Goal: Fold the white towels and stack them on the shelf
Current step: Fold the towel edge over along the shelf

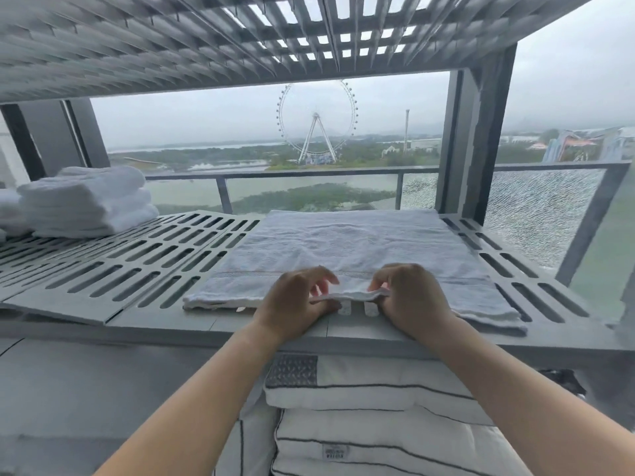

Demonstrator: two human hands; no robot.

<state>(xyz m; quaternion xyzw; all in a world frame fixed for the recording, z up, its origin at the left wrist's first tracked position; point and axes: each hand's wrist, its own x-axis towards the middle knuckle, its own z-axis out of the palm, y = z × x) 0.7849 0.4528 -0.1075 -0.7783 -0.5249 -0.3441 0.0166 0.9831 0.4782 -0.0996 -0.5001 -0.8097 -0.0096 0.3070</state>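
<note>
The towel (350, 249) lay flat on the slotted grey shelf (144, 269), its long axis running from 9 to 3 o'clock. At 6 o'clock of it, the left hand (295, 304) and right hand (409, 297) both pinched its near edge, slightly lifted. A stack (86, 201) of folded towels sat at 10 o'clock. Pillows (371, 424) lay below the shelf. Behind was a glass railing (309, 173) and a Ferris wheel (316, 121).

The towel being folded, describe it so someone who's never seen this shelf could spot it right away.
Look at the grey slotted shelf facing the balcony. On its right half lies a white towel, spread flat, both hands pinching its near edge. Unlike the folded towels stacked at the far left, it lies open and alone.
</note>
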